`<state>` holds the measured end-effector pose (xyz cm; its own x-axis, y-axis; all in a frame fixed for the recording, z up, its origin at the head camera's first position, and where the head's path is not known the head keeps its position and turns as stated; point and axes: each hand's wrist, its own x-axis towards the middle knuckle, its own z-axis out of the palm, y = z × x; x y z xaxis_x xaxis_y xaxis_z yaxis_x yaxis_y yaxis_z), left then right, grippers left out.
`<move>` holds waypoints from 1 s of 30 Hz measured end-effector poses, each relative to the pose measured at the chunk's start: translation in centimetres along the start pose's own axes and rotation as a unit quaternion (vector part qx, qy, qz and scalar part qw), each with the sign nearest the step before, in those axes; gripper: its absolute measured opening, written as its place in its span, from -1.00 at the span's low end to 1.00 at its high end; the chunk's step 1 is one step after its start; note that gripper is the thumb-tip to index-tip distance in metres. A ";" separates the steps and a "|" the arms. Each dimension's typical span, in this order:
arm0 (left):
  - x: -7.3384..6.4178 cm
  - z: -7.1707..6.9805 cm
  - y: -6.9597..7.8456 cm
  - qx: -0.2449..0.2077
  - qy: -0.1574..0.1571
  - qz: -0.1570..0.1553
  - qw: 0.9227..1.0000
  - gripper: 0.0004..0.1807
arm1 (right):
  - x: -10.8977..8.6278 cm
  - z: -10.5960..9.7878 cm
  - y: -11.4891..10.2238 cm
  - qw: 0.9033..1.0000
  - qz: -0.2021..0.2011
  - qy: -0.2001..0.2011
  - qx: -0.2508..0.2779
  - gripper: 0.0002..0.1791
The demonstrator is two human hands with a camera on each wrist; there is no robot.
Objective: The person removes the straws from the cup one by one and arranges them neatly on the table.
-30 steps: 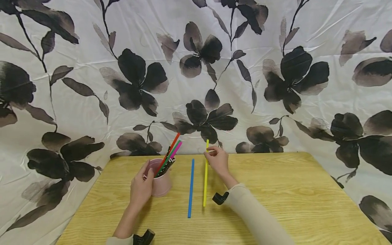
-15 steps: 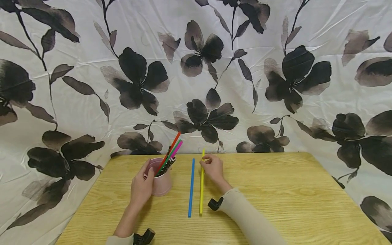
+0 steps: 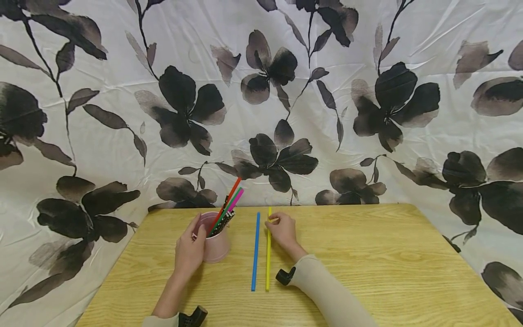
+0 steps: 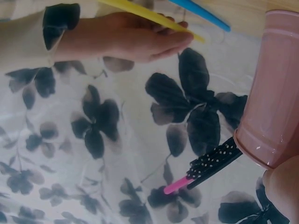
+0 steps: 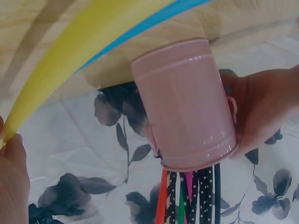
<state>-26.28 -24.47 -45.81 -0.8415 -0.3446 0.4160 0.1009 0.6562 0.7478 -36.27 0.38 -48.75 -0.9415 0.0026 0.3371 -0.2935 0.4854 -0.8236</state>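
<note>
On the worktop [image 3: 388, 272], the pink cup [image 3: 216, 249] is best held steady by the left hand [image 3: 189, 252], while the right hand [image 3: 284, 231], right of the cup, would do well to settle the yellow stick [image 3: 268, 263] parallel to the blue stick [image 3: 255, 254] lying between it and the cup. The left hand's fingers grip the cup's side; the right hand's pinch the yellow stick near its far end.
</note>
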 end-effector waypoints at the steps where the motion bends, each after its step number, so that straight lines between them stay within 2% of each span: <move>1: 0.0 0.0 0.0 -0.001 0.001 0.001 1.000 -0.49 | 0.0 0.0 0.0 1.000 0.000 -0.001 -0.003 -0.79; 14: 0.0 0.1 -0.1 -0.009 0.008 0.008 1.000 -0.52 | -0.3 1.0 0.4 0.999 0.010 -0.019 -0.034 -0.80; 30: 0.0 0.4 -0.1 -0.007 0.017 0.001 1.000 -0.53 | -0.5 1.5 0.4 0.996 -0.007 0.011 -0.083 -0.84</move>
<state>-26.50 -24.21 -46.10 -0.8231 -0.3656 0.4345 0.1105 0.6475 0.7540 -36.21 -0.78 -49.92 -0.9331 0.0125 0.3593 -0.2737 0.6235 -0.7324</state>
